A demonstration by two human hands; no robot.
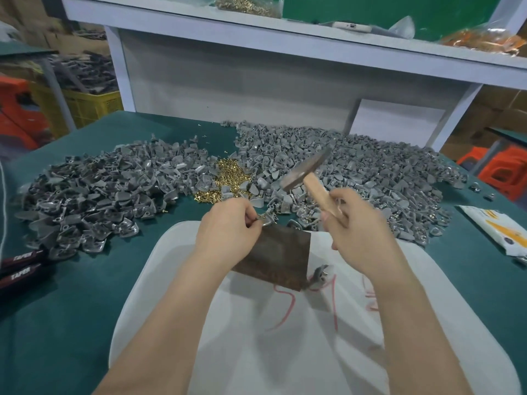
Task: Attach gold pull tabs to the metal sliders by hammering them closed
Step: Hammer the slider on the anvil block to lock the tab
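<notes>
My left hand (228,229) pinches a small grey metal slider (267,221) and holds it on the far edge of a dark brown metal block (279,255). My right hand (356,223) grips the wooden handle of a hammer (306,173), whose blurred steel head hangs raised above the slider. A heap of gold pull tabs (228,178) lies on the green table just beyond my hands. Another grey slider (319,273) lies at the block's right corner.
Two large heaps of grey metal sliders spread over the green table, the left heap (94,189) and the right heap (356,172). A white bag (256,337) lies under the block. Dark red tool handles (22,266) sit at left, a white packet (502,232) at right, a white shelf (256,32) behind.
</notes>
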